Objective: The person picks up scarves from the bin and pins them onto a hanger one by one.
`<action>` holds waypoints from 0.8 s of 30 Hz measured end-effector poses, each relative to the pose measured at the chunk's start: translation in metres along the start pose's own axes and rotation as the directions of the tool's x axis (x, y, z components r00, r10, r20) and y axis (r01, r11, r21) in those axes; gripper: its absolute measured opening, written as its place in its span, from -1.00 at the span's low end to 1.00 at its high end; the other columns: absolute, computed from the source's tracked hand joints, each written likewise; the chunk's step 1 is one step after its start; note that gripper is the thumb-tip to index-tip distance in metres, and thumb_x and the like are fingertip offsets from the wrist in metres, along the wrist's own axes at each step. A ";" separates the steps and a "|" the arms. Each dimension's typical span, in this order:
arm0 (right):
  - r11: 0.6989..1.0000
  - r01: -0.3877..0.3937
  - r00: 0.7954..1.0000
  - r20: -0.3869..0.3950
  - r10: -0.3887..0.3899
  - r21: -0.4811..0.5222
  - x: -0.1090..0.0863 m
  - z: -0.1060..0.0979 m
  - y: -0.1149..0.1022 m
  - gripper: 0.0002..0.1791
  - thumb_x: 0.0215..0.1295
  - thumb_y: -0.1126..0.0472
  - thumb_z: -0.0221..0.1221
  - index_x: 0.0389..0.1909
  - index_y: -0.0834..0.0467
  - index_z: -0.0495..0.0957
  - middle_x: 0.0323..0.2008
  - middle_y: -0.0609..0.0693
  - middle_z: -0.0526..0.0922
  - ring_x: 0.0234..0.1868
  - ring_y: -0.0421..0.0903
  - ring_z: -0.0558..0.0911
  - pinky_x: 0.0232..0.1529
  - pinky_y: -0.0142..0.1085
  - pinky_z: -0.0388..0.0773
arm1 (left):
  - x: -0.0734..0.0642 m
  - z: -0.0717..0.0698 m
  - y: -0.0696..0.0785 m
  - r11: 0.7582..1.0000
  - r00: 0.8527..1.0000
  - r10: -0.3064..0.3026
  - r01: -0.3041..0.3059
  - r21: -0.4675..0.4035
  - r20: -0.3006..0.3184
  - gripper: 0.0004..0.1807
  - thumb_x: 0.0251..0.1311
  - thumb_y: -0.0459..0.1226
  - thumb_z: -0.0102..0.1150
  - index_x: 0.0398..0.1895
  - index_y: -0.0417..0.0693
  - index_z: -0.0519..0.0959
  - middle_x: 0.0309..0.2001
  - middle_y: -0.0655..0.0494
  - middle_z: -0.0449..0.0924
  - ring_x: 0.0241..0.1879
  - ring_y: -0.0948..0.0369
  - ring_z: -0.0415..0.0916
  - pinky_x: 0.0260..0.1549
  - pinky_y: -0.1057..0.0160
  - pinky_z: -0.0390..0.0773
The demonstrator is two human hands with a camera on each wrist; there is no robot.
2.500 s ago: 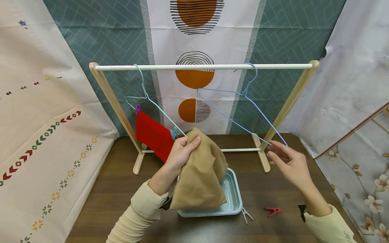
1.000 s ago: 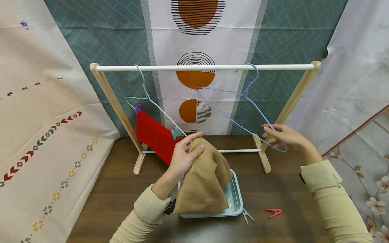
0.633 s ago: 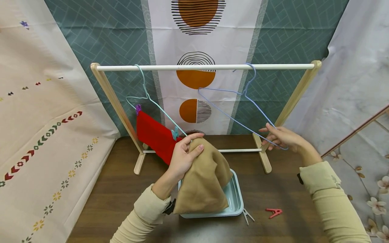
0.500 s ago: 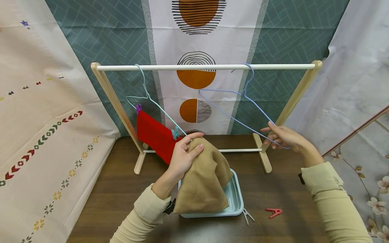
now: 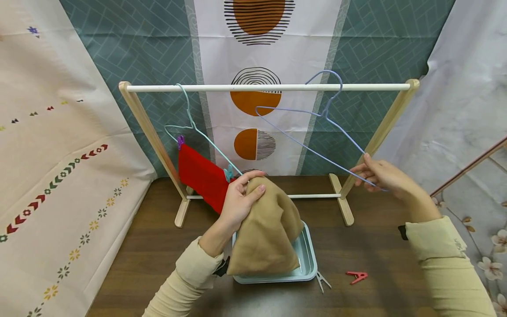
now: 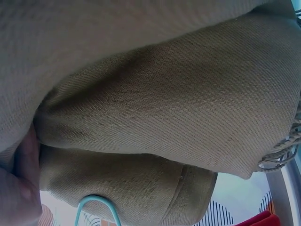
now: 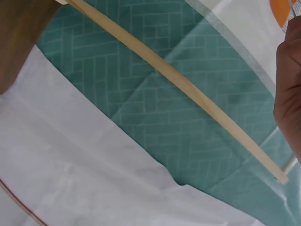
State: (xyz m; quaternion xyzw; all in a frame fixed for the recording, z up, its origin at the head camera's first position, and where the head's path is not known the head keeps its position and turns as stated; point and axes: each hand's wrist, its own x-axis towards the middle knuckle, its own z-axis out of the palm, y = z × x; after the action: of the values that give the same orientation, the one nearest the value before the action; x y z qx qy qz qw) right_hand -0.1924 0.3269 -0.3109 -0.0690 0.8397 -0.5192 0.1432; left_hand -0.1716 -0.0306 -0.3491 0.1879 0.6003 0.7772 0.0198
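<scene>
Left hand (image 5: 241, 198) pinches tan woven cloth (image 5: 269, 237) near its top, so it drapes below, over pale-blue rectangular tray (image 5: 311, 248). Right hand (image 5: 382, 176), fingers curled, grips lavender triangular wire hanger (image 5: 325, 113) by one corner, seemingly steadying it.

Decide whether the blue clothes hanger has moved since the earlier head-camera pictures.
Yes, upward: the blue clothes hanger now has its hook arching above the white top rail, where earlier the hook sat on it.

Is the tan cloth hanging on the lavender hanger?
No, the left hand holds the cloth over the tray, and the right hand grips the bare hanger.
</scene>
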 end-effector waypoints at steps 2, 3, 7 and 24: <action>1.000 0.030 1.000 0.000 -0.030 -0.003 -0.005 0.000 -0.001 -0.39 0.42 -0.13 -0.40 -0.12 0.24 0.48 -0.47 0.01 0.59 -0.64 -0.20 0.43 -0.62 -0.35 0.38 | 0.001 0.001 0.001 1.000 1.000 0.000 0.000 -0.003 -0.003 -0.67 0.14 -0.52 0.07 0.01 -0.32 0.44 -0.42 0.06 0.59 -0.50 0.21 0.54 -0.46 0.31 0.55; 0.999 0.050 0.999 0.002 -0.050 -0.004 -0.008 0.001 -0.001 -0.39 0.43 -0.10 -0.40 -0.11 0.25 0.48 -0.47 0.02 0.59 -0.64 -0.20 0.43 -0.62 -0.35 0.37 | 0.001 0.001 0.001 1.000 1.000 -0.002 0.002 -0.005 -0.005 -0.67 0.13 -0.52 0.07 0.01 -0.32 0.44 -0.42 0.06 0.59 -0.50 0.21 0.54 -0.46 0.31 0.55; 0.992 0.126 0.992 0.024 -0.125 -0.024 -0.018 0.006 0.003 -0.44 0.46 -0.04 -0.40 -0.12 0.22 0.50 -0.47 0.04 0.58 -0.64 -0.20 0.44 -0.66 -0.36 0.34 | 0.004 0.003 0.005 1.000 1.000 -0.009 0.008 -0.022 -0.021 -0.65 0.12 -0.53 0.07 0.02 -0.31 0.44 -0.42 0.05 0.59 -0.52 0.22 0.54 -0.48 0.32 0.55; 0.929 0.369 0.920 0.135 -0.369 0.024 -0.046 0.038 0.019 -0.55 0.48 0.10 -0.37 -0.13 -0.11 0.56 -0.48 -0.13 0.55 -0.67 -0.17 0.34 -0.75 -0.28 0.24 | 0.016 0.030 0.031 0.953 0.997 -0.077 0.064 -0.297 -0.032 -0.63 0.16 -0.56 -0.01 0.06 -0.26 0.38 -0.39 0.09 0.58 -0.48 0.25 0.55 -0.46 0.35 0.56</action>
State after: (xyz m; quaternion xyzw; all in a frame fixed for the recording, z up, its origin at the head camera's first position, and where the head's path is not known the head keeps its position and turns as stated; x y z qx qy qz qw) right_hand -0.1359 0.3153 -0.3357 -0.2615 0.8004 -0.5300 0.1002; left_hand -0.1714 -0.0073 -0.3095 0.1445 0.4837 0.8609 0.0624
